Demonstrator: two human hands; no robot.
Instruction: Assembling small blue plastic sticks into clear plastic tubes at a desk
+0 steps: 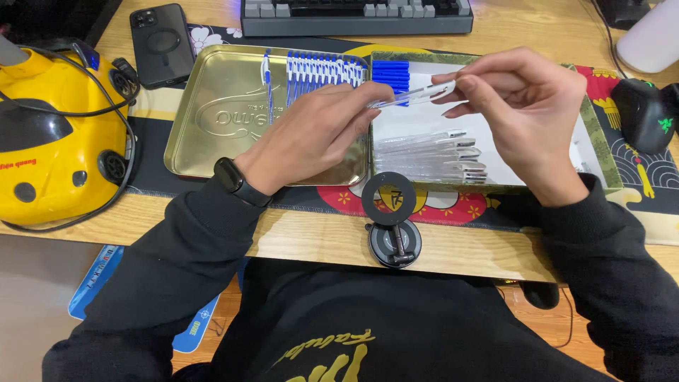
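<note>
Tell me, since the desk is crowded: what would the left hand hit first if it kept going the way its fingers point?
Probably the right hand: the left hand points right along the pen both hold. Depth is unclear.

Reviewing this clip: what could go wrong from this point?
The clear pen is pinched only at its ends between the left hand and right hand, above the box; a slip could drop it onto the loose clear barrels. The left forearm may nudge the gold tin lid.
</note>
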